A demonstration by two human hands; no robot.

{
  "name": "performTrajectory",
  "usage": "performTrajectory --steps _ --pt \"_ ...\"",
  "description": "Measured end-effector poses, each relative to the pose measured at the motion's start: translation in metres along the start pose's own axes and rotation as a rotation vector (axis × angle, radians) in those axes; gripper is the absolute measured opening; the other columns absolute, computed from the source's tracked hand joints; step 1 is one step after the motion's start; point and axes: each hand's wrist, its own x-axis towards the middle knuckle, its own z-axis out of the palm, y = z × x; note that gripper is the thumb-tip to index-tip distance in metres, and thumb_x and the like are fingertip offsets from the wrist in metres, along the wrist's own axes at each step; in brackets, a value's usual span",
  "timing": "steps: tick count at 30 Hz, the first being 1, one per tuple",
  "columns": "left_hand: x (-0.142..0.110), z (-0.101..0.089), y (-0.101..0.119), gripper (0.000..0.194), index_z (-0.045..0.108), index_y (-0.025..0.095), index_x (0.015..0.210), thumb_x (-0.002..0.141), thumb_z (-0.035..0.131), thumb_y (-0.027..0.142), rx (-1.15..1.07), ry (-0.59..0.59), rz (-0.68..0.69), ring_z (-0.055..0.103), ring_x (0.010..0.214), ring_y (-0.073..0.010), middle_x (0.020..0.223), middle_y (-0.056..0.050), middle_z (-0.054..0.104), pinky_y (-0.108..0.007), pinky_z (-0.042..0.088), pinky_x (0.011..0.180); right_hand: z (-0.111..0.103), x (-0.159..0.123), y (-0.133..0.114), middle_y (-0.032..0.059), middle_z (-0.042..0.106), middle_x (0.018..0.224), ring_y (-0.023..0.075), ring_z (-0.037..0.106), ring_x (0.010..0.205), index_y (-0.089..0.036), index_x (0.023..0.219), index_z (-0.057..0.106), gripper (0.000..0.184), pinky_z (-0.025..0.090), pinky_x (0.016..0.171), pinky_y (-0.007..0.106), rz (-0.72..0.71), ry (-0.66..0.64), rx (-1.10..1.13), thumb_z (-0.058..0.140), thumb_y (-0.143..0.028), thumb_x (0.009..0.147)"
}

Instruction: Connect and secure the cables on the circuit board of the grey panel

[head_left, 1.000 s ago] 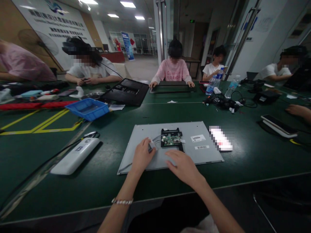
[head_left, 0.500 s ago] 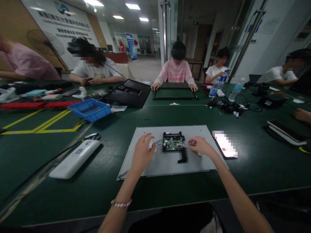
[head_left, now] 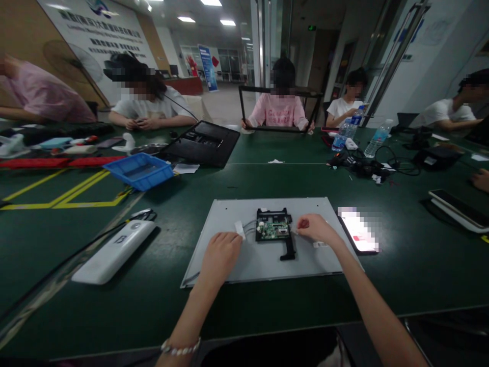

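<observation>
A green circuit board (head_left: 273, 228) sits in a black plastic bracket (head_left: 289, 250) on a pale flat panel (head_left: 260, 265). Thin grey cables (head_left: 250, 228) run from the board's left side towards a white piece of tape (head_left: 239, 229). My left hand (head_left: 221, 255) lies low over the panel, fingers drawn together beside the tape; what its fingertips touch is hidden. Right of the board my right hand (head_left: 316, 228) is closed in a pinch, close to a small whitish strip, too small to make out. A white label (head_left: 320, 244) lies on the panel below that hand.
A lit phone (head_left: 359, 230) lies right of the panel, a white power bank (head_left: 116, 252) with a cable to its left. Further back are a blue tray (head_left: 139, 171), a black cover (head_left: 202, 144) and bottles (head_left: 376, 138). Across the table a person holds up a black frame (head_left: 280, 131).
My left hand has come down and drawn its spread fingers together. My right hand stays beside the board. The person opposite has lifted the black frame off the table.
</observation>
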Motion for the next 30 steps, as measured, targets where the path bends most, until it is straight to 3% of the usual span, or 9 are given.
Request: performTrajectory --steps 6,11,17,21,24,30 --pt "0.005 -0.014 -0.016 0.026 0.065 0.018 0.09 0.087 0.04 0.014 0.058 0.131 -0.072 0.059 0.095 -0.0269 0.1 -0.01 0.066 -0.043 0.037 0.091 -0.01 -0.006 0.012 0.0018 0.068 0.071 0.015 0.063 0.064 -0.017 0.088 0.063 0.017 0.044 0.058 0.023 0.123 0.187 0.056 0.06 -0.022 0.072" --pt "0.002 -0.008 -0.026 0.024 0.066 0.02 0.089 0.088 0.042 0.017 0.099 0.09 -0.072 0.058 0.1 -0.0275 0.1 -0.009 0.068 -0.049 0.03 0.098 -0.014 -0.011 0.027 0.0025 0.068 0.076 0.0157 0.063 0.068 -0.018 0.089 0.065 0.018 0.044 0.063 0.025 0.161 0.266 -0.062 0.054 -0.027 0.078" --pt "0.011 -0.012 -0.02 0.026 0.064 0.02 0.1 0.09 0.044 0.034 0.072 0.11 -0.122 0.056 0.106 -0.0276 0.107 -0.009 0.066 -0.051 0.026 0.102 -0.014 -0.013 0.029 0.0065 0.064 0.091 0.0153 0.059 0.073 -0.017 0.088 0.066 0.021 0.043 0.074 0.027 0.135 0.395 -0.257 0.048 -0.026 0.083" --pt "0.041 -0.013 -0.007 0.028 0.06 0.018 0.11 0.092 0.042 0.03 -0.001 0.052 -0.016 0.059 0.101 -0.0233 0.109 -0.009 0.066 -0.038 0.039 0.092 -0.01 -0.015 0.026 0.007 0.061 0.097 0.0138 0.058 0.071 -0.017 0.091 0.066 0.021 0.043 0.075 0.027 0.108 0.401 -0.271 0.048 -0.025 0.084" --pt "0.074 -0.005 0.006 0.026 0.06 0.018 0.109 0.091 0.043 0.027 0.002 0.046 0.053 0.059 0.101 -0.0234 0.11 -0.009 0.065 -0.037 0.04 0.09 -0.008 -0.014 0.026 0.0069 0.06 0.095 0.0146 0.058 0.073 -0.016 0.091 0.066 0.021 0.044 0.075 0.027 0.083 0.382 -0.25 0.048 -0.024 0.084" --pt "0.123 0.017 0.015 0.019 0.067 0.015 0.08 0.086 0.05 0.021 0.07 -0.068 0.103 0.063 0.081 -0.0214 0.085 -0.011 0.068 -0.033 0.043 0.079 -0.007 -0.012 0.028 0.0069 0.06 0.095 0.0153 0.059 0.076 -0.017 0.091 0.065 0.02 0.044 0.074 0.027 0.069 0.373 -0.208 0.048 -0.024 0.083"
